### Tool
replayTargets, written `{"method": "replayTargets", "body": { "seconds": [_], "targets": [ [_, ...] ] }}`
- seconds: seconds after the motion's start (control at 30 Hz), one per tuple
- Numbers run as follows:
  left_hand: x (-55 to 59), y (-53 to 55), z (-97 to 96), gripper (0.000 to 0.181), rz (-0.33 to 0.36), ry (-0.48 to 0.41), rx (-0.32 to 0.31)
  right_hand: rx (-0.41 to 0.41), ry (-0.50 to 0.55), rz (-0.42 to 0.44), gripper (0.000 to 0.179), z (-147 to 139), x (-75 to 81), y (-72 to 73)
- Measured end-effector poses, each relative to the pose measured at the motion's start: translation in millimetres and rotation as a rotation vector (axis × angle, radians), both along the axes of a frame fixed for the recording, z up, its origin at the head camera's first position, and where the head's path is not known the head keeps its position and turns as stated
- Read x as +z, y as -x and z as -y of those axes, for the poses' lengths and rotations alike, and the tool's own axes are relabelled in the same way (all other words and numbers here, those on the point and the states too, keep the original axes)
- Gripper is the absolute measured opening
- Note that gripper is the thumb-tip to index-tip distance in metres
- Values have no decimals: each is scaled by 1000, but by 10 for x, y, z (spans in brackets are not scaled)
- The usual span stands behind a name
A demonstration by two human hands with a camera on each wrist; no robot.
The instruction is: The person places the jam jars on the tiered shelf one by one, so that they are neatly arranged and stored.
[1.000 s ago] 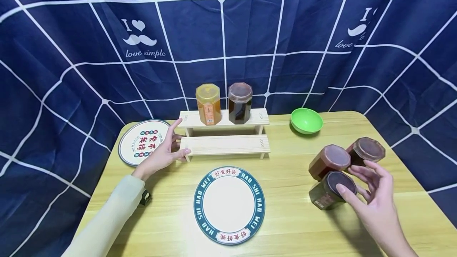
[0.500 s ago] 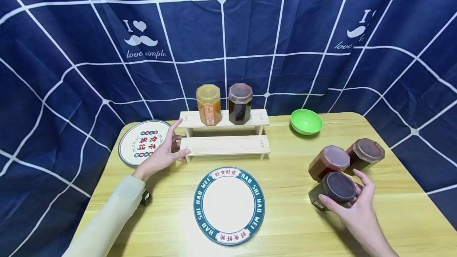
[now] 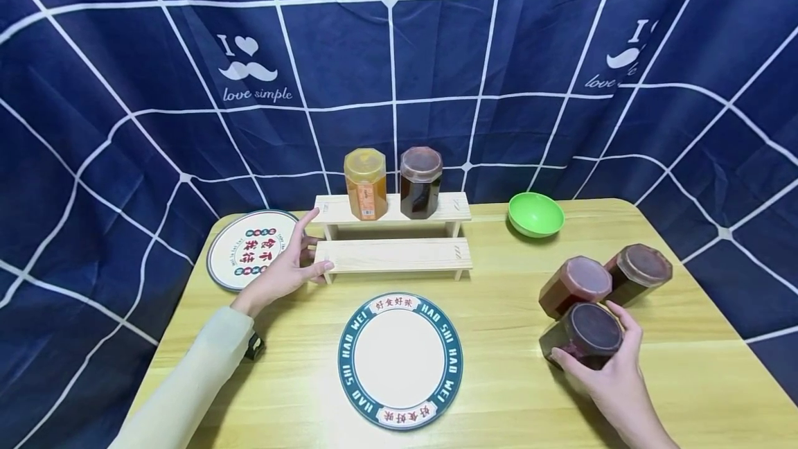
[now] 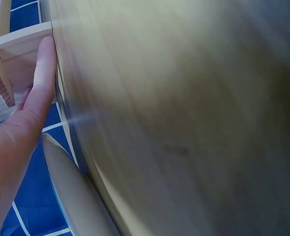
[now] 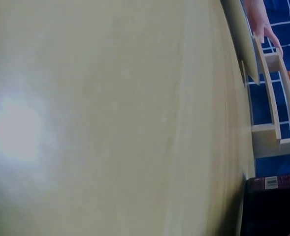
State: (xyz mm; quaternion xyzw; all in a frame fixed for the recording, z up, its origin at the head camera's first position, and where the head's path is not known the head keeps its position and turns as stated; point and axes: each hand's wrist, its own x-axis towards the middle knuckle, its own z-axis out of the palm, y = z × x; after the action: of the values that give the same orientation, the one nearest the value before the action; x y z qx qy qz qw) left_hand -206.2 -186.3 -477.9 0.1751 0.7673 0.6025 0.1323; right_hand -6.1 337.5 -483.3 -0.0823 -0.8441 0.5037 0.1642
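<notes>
My left hand [image 3: 283, 269] holds the left end of a two-step wooden rack [image 3: 393, 255], thumb at the lower board and a finger reaching the upper one. In the left wrist view, a finger lies along the rack's end support [image 4: 26, 42]. My right hand [image 3: 614, 373] grips a dark jar [image 3: 582, 338] with a dark lid, thumb on its near side and fingers round its right side. Whether the jar touches the table cannot be told. Just behind it are a red-brown jar [image 3: 573, 286] and another dark jar [image 3: 639, 272]. An orange jar [image 3: 366, 186] and a dark jar [image 3: 420, 183] stand on the upper board.
A plate with a green rim [image 3: 399, 359] lies in front of the rack. Another plate with red lettering [image 3: 237, 248] is at the back left, partly behind my left hand. A green bowl [image 3: 536, 214] sits at the back right. A blue gridded curtain [image 3: 436, 40] hangs behind the table.
My right hand has moved left and closed its fingers round the nearest dark jar, which has turned slightly. My left hand stays on the rack.
</notes>
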Motion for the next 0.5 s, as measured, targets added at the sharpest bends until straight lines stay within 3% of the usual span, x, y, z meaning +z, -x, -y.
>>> {"method": "replayTargets", "body": {
  "seconds": [0.2, 0.5],
  "targets": [
    [3, -3, 9, 105, -2, -4, -7, 55, 32, -35, 119, -53, -60, -28],
    [-6, 4, 11, 105, -2, -5, -11, 42, -67, -30, 130, -99, -38, -44]
  ]
}}
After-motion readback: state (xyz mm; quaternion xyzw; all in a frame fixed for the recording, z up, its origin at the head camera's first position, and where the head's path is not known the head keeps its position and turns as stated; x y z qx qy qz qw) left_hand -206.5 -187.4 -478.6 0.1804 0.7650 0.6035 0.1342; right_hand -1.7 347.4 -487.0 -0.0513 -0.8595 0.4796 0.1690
